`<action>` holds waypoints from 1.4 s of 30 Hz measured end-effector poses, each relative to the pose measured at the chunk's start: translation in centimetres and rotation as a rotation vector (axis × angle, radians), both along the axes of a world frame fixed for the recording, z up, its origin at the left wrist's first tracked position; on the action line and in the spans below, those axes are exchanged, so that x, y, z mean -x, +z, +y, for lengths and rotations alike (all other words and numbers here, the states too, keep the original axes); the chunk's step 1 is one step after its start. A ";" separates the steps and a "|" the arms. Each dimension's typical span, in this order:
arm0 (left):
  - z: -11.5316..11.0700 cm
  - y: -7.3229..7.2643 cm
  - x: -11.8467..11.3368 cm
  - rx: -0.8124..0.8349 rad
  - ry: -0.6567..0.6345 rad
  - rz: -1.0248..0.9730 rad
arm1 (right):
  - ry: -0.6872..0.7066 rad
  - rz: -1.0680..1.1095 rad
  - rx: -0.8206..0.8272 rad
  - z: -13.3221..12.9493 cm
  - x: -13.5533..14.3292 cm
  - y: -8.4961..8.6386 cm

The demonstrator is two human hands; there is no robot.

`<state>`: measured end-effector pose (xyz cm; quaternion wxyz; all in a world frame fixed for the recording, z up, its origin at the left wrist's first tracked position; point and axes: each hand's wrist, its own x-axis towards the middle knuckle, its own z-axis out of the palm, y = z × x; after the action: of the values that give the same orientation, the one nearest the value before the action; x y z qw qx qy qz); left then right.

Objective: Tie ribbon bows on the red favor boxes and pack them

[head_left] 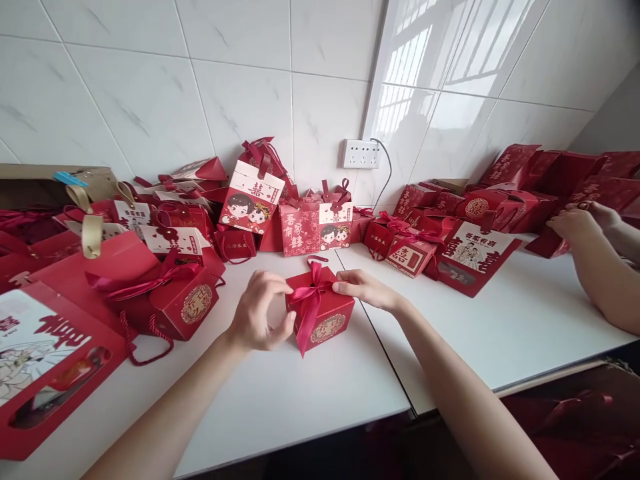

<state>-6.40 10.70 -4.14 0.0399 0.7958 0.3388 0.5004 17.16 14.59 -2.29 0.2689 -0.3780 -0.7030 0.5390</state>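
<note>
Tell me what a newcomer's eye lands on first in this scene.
First, the small red cube-shaped paper gift box with its dark pink satin ribbon bow, at the centre of the white table, pinched at the top by the left hand and right hand. Behind it, a heap of red paper gift bags lines the white tiled wall. At the far right, another person's hands touch more red boxes.

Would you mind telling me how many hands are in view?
4: left hand and right hand at the ribboned red box; another person's two hands at far right, overlapping.
</note>
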 end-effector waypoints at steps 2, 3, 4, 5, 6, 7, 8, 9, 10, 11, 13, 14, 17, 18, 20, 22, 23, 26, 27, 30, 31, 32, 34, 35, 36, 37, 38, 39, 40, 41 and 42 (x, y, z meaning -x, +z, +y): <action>-0.1 0.0 0.1 -0.169 -0.032 0.135 | 0.016 0.032 0.026 0.0 0.1 0.0; -0.1 -0.1 0.1 -0.192 -0.052 0.202 | 0.019 0.055 0.028 0.1 0.1 0.0; -0.2 -0.1 0.1 -0.196 -0.075 0.262 | 0.025 0.084 0.031 0.1 0.1 -0.1; -0.2 -0.1 0.0 -0.197 -0.097 0.310 | 0.032 0.119 0.037 0.1 0.1 -0.1; -0.2 -0.1 -0.1 -0.205 -0.116 0.341 | 0.036 0.157 0.048 0.1 0.2 -0.2; -0.2 -0.1 -0.1 -0.223 -0.125 0.353 | 0.037 0.195 0.061 0.0 0.2 -0.2; -0.3 -0.2 -0.3 -0.251 -0.129 0.352 | 0.036 0.227 0.074 0.0 0.2 -0.3; -0.4 -0.2 -0.4 -0.281 -0.130 0.342 | 0.032 0.252 0.083 0.0 0.3 -0.4; -0.5 -0.1 -0.6 -0.303 -0.127 0.326 | 0.026 0.270 0.089 0.0 0.3 -0.4; -0.6 -0.1 -0.8 -0.307 -0.117 0.305 | 0.017 0.282 0.089 0.0 0.4 -0.5; -1.0 0.1 -1.3 -0.277 -0.088 0.249 | 0.003 0.295 0.091 0.0 0.5 -0.5; -1.2 0.2 -1.5 -0.255 -0.075 0.208 | -0.004 0.301 0.100 0.1 0.5 -0.5; -1.4 0.7 -1.7 -0.206 -0.022 0.004 | -0.016 0.361 0.136 0.2 0.3 -0.6; -1.3 0.8 -1.7 -0.182 0.013 -0.083 | -0.015 0.394 0.144 0.3 0.2 -0.6; -1.1 1.1 -1.5 -0.102 0.106 -0.251 | -0.005 0.453 0.142 0.3 0.0 -0.7; -0.8 1.2 -1.2 0.000 0.181 -0.359 | 0.003 0.494 0.129 0.3 0.0 -0.8; -0.7 1.1 -1.2 0.048 0.205 -0.389 | 0.003 0.509 0.120 0.3 0.1 -0.8; -0.4 1.1 -1.0 0.141 0.243 -0.447 | 0.000 0.558 0.096 0.2 0.3 -1.0; -0.4 1.0 -1.0 0.160 0.249 -0.466 | -0.001 0.571 0.090 0.2 0.3 -1.0; -0.2 1.0 -0.9 0.201 0.250 -0.527 | -0.014 0.605 0.078 0.3 0.2 -1.1; -0.2 1.1 -0.9 0.209 0.245 -0.547 | -0.023 0.616 0.073 0.4 0.1 -1.0; -0.1 1.1 -0.8 0.213 0.238 -0.566 | -0.034 0.625 0.069 0.4 0.0 -1.0; 0.1 1.2 -0.6 0.210 0.238 -0.599 | -0.057 0.641 0.061 0.5 -0.2 -0.8; 0.2 1.3 -0.4 0.207 0.250 -0.607 | -0.066 0.649 0.059 0.6 -0.2 -0.8; 0.3 1.3 -0.3 0.205 0.267 -0.609 | -0.075 0.657 0.059 0.6 -0.3 -0.7; 0.4 1.3 -0.2 0.203 0.286 -0.605 | -0.081 0.666 0.061 0.6 -0.3 -0.7; 0.4 1.3 -0.1 0.204 0.302 -0.598 | -0.086 0.674 0.063 0.6 -0.3 -0.7; 0.5 1.3 0.0 0.203 0.312 -0.594 | -0.090 0.682 0.067 0.6 -0.2 -0.8; 0.5 1.3 0.0 0.201 0.315 -0.594 | -0.092 0.689 0.073 0.6 -0.2 -0.8; 0.5 1.3 0.0 0.195 0.314 -0.597 | -0.093 0.697 0.078 0.6 -0.1 -0.8; 0.6 1.3 0.0 0.180 0.317 -0.607 | -0.096 0.706 0.083 0.6 0.0 -0.8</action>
<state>-6.44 11.26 -2.79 0.1303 0.5416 0.4737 0.6821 17.17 15.16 -3.14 0.5046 -0.2116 -0.5259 0.6511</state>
